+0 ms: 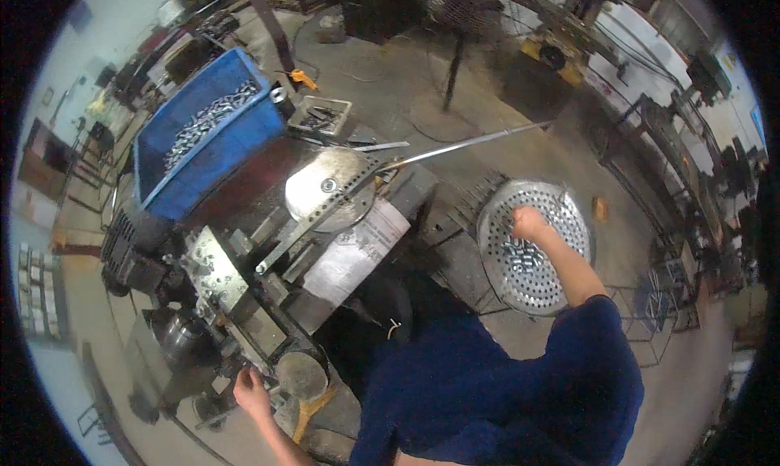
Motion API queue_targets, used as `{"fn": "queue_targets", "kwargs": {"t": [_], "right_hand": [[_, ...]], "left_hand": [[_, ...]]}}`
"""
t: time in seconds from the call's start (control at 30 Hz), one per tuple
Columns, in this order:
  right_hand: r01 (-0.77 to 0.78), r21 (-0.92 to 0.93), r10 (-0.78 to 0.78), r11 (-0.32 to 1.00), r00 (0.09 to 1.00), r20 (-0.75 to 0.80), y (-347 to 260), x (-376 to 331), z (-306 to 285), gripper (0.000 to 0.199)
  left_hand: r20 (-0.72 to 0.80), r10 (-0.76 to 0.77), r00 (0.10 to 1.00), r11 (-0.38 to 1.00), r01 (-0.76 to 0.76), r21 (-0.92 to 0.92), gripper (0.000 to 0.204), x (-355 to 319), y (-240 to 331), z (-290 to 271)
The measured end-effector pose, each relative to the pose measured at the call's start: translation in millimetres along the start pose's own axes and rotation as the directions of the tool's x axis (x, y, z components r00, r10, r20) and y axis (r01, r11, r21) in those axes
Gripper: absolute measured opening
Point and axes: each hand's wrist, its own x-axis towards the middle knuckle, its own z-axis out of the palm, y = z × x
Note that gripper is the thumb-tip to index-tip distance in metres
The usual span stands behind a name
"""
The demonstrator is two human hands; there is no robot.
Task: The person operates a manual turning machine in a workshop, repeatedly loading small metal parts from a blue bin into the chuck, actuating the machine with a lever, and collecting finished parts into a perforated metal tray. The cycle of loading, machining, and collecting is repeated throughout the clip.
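Observation:
Over to the right, my right hand (530, 222) reaches down at a round, perforated metal tray (508, 286). Its fingers are drawn together at the upper part of the tray; what they hold, if anything, is hidden. Beside and below that hand lies a pile of small shiny metal cylinders (524, 259). At the lower left, my left hand (252, 391) is by the near end of a bench machine (218, 275), next to a round grey metal part (302, 376). Its fingers are curled closed, and whatever is in them is too small to make out.
A blue bin (215, 164) of small metal parts stands beyond the machine. Near it are a small tray (320, 115) of parts and a metal disc (325, 186) under a long perforated bar (321, 214). A paper sheet (357, 251) lies on the bench. A pedestal fan (463, 15) stands farther back.

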Motion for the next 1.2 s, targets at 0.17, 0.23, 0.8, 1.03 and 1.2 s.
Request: {"fn": "queue_targets", "kwargs": {"t": [0.17, 0.23, 0.8, 1.03, 1.2], "right_hand": [[0.070, -0.096, -0.064, 0.993, 0.996, 0.060, 4.8, 2.9, -2.6, 0.030], [0.160, -0.131, -0.151, 0.978, 0.986, 0.075, -16.2, -3.6, -27.6, 0.020], [0.817, 0.566, -0.862, -0.115, 0.202, -0.466, -351.4, -64.2, -173.5, 0.043], [0.891, 0.330, -0.794, -0.311, -0.053, -0.606, -422.8, -121.0, -200.9, 0.043], [0.954, 0.179, -0.839, -0.241, -0.113, -0.532, -432.6, -126.2, -199.1, 0.039]], "left_hand": [[-0.032, -0.042, 0.999, 0.999, 0.042, -0.002, 0.022, -2.6, 9.7, -2.1], [-0.076, -0.033, 0.997, 0.999, 0.036, 0.035, 0.021, -8.8, 9.8, -7.1], [0.453, 0.255, 0.854, 0.552, 0.256, -0.794, 0.038, -6.9, 145.3, -25.3], [0.437, 0.270, 0.858, 0.224, 0.385, -0.895, 0.047, -24.6, 148.1, -16.0], [0.303, 0.160, 0.939, 0.483, 0.194, -0.854, 0.035, -20.3, 149.1, -33.6]]}}
